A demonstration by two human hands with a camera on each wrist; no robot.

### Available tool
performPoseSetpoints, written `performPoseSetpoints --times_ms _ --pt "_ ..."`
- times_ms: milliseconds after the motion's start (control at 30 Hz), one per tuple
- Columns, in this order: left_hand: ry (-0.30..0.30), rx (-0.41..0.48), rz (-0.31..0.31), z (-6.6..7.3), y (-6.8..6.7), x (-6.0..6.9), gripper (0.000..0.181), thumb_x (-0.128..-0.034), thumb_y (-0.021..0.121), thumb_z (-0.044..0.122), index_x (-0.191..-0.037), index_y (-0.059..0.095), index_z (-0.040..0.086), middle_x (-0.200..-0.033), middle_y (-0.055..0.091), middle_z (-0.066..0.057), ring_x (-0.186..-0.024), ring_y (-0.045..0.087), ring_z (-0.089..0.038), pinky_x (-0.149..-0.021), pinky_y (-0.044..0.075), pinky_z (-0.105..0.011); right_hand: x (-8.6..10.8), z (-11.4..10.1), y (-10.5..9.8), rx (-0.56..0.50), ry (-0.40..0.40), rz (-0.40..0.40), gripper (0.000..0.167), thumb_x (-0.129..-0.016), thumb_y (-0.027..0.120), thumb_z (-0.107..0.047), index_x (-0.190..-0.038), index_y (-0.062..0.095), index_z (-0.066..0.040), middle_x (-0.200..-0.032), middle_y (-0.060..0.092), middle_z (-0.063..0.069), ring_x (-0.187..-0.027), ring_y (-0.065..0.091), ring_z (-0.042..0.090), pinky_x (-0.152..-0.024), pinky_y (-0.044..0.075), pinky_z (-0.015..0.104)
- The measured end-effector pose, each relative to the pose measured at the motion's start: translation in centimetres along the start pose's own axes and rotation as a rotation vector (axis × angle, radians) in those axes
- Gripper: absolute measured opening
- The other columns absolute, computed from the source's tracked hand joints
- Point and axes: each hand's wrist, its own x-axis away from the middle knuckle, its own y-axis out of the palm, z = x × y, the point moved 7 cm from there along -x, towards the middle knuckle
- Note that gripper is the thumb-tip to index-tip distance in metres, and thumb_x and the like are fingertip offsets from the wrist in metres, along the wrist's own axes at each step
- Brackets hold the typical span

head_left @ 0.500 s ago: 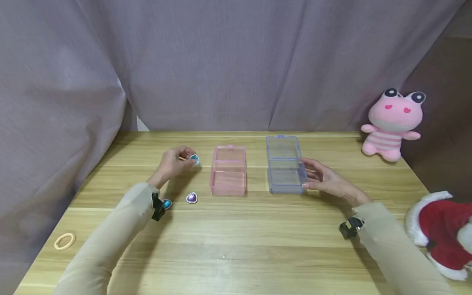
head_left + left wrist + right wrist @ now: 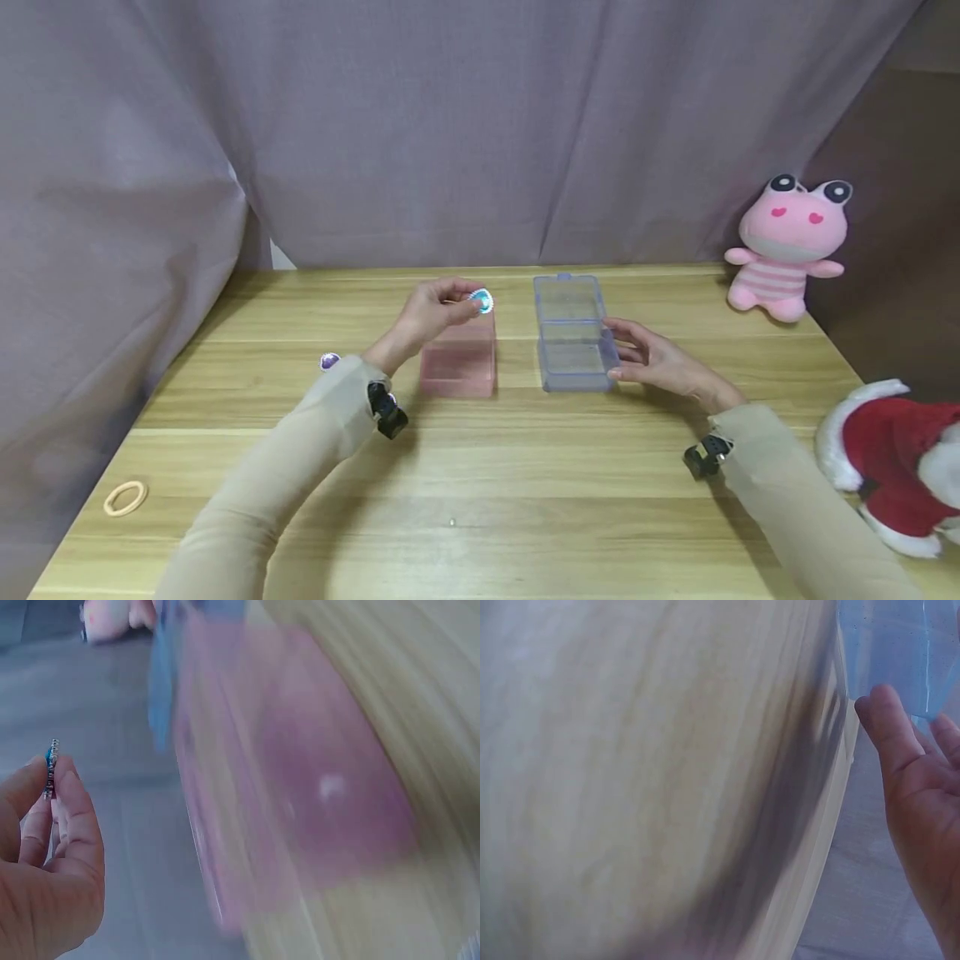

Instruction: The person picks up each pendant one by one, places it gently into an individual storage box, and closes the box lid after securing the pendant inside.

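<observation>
My left hand (image 2: pixel 431 318) pinches a blue gem (image 2: pixel 482 301) with a pale beaded rim between thumb and fingers, above the lid of the open pink box (image 2: pixel 459 367). In the left wrist view the gem (image 2: pixel 52 769) shows edge-on in the left hand (image 2: pixel 56 855), and the pink box (image 2: pixel 330 787) is blurred. At the right side of the open blue-grey box (image 2: pixel 577 382), my right hand (image 2: pixel 663 362) rests its thumb and fingertips. The right wrist view shows the right hand (image 2: pixel 922 780) touching the translucent box (image 2: pixel 900 652), its fingers fairly straight.
A purple gem (image 2: pixel 329 361) lies on the table left of the pink box, partly behind the left sleeve. A beige ring (image 2: pixel 125 498) is at the far left, a tiny bead (image 2: pixel 452 522) near the front. A pink frog plush (image 2: pixel 787 250) and a red-and-white plush (image 2: pixel 892 467) are at the right.
My left hand has carried the blue gem rightward, from left of the pink box to above its lid. The left forearm now covers part of the table gems. The right hand stays at the blue-grey box.
</observation>
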Motion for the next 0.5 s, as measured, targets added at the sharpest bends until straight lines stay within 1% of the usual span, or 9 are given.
performPoseSetpoints --times_ms 133,233,267,333,400,467,500 --pt "-0.044 0.084 -0.105 0.4 5.0 -0.9 0.031 -0.0860 0.066 0.002 -0.117 0.062 -0.001 -0.084 0.060 -0.001 -0.074 0.062 -0.007 -0.089 0.054 -0.039 0.0 -0.1 0.0 -0.002 0.001 -0.002 0.079 -0.085 0.063 0.006 -0.145 0.012 0.009 -0.149 0.016 0.034 -0.132 0.023 0.052 -0.097 0.042 0.016" --pt "-0.071 0.104 -0.169 0.2 8.3 -1.7 0.030 -0.0863 0.065 0.001 -0.116 0.062 -0.001 -0.084 0.059 -0.001 -0.078 0.063 -0.011 -0.092 0.053 -0.039 0.0 -0.1 0.0 0.000 0.005 -0.001 0.078 -0.085 0.063 0.005 -0.145 0.012 0.008 -0.148 0.017 0.035 -0.131 0.024 0.052 -0.097 0.043 0.016" --pt "-0.080 0.111 -0.185 0.0 9.2 -1.9 0.030 -0.0862 0.065 0.001 -0.116 0.062 -0.002 -0.084 0.059 -0.002 -0.081 0.064 -0.015 -0.093 0.052 -0.040 0.0 0.0 0.0 -0.001 0.009 0.000 0.078 -0.085 0.062 0.005 -0.145 0.012 0.008 -0.148 0.018 0.035 -0.131 0.025 0.052 -0.097 0.043 0.016" --pt "-0.091 0.106 -0.205 -0.3 10.8 -2.4 0.028 -0.0856 0.065 0.000 -0.113 0.062 -0.002 -0.085 0.061 -0.003 -0.087 0.066 -0.023 -0.091 0.053 -0.040 0.0 0.0 0.0 -0.008 0.020 0.002 0.078 -0.086 0.062 0.004 -0.146 0.012 0.007 -0.148 0.018 0.034 -0.132 0.025 0.051 -0.096 0.043 0.015" --pt "-0.105 0.116 -0.222 -0.6 12.1 -2.8 0.026 -0.0844 0.066 -0.002 -0.110 0.062 -0.004 -0.088 0.065 -0.008 -0.095 0.066 -0.031 -0.090 0.053 -0.040 0.1 0.1 0.0 -0.016 0.033 0.004 0.078 -0.086 0.063 0.003 -0.146 0.012 0.005 -0.149 0.018 0.033 -0.133 0.024 0.050 -0.096 0.043 0.015" --pt "-0.114 0.101 -0.239 -0.8 13.1 -3.1 0.025 -0.0839 0.066 -0.002 -0.108 0.062 -0.004 -0.090 0.067 -0.012 -0.099 0.065 -0.035 -0.089 0.054 -0.040 0.2 0.1 0.0 -0.024 0.047 0.010 0.079 -0.086 0.063 0.002 -0.147 0.013 0.002 -0.150 0.019 0.030 -0.135 0.023 0.048 -0.096 0.043 0.014" --pt "-0.116 0.085 -0.246 -0.9 13.5 -3.2 0.024 -0.0839 0.067 -0.001 -0.107 0.063 -0.003 -0.092 0.068 -0.014 -0.099 0.065 -0.035 -0.088 0.054 -0.039 0.2 0.1 -0.1 -0.031 0.052 0.011 0.079 -0.086 0.064 0.002 -0.147 0.013 0.002 -0.151 0.018 0.029 -0.135 0.023 0.047 -0.096 0.043 0.014"
